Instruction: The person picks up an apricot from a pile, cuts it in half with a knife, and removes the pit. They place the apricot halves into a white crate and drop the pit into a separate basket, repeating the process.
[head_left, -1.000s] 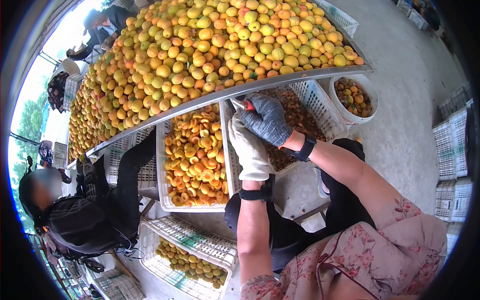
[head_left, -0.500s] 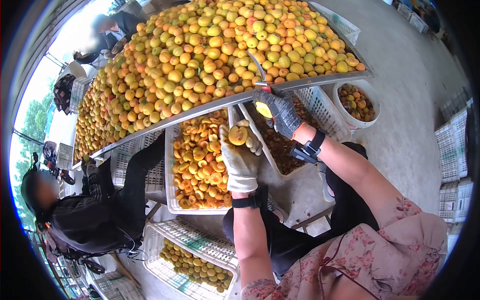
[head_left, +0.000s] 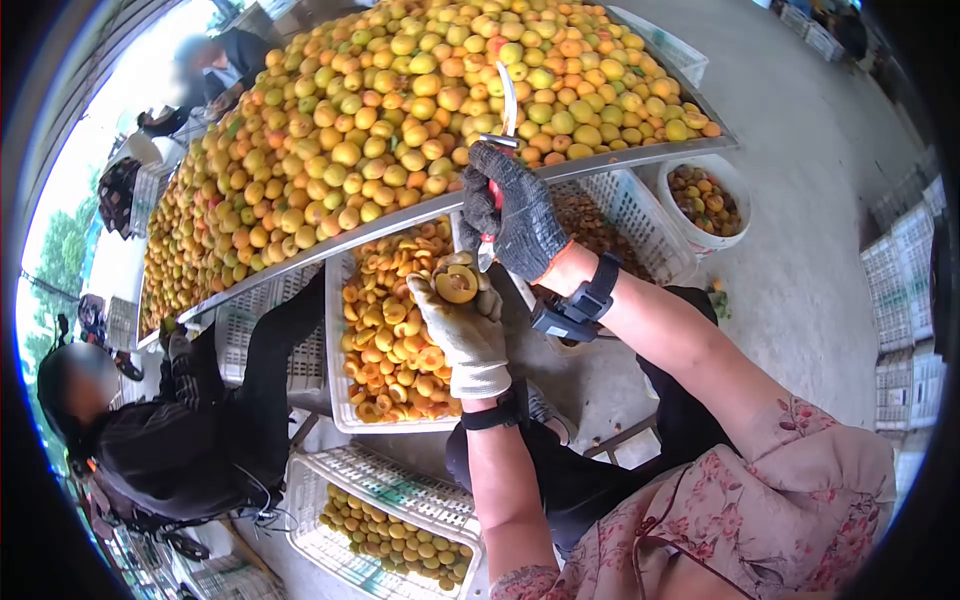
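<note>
Left hand (head_left: 462, 325), in a cream fabric glove, sits at centre frame, closed loosely around a soft orange apricot half (head_left: 457, 284). The fingers cup it from below and the cut face is up. Whether the stone is in the hollow is too small to tell.

Right hand (head_left: 515, 215), in a dark grey knit glove, is just above and right of it. It is a full fist clamped on a red-handled knife (head_left: 493, 190), whose pale curved blade stands up past the knuckles. Both wrists carry black straps.

Handling of the apricot half (judgement): it looks light, ripe and easily bruised, with a wet, slick cut face. It is best held by the skin side in a cupped palm with light pressure, keeping the fingers off the flesh and the rim.

Surroundings:
- A grey metal tabletop (head_left: 620, 157) runs across the upper frame, heaped with whole yellow-orange apricots (head_left: 400, 110).
- A white slatted plastic crate (head_left: 336, 340) of cut halves stands below the tabletop's edge, just left of the hands.
- A second white crate (head_left: 640, 205) with brownish contents is at right, beside a white round bucket (head_left: 745, 200) of fruit.
- A third white crate (head_left: 400, 490) at lower centre holds whole fruit.
- A co-worker in dark clothing (head_left: 170, 440) sits at lower left, well apart from the hands.
</note>
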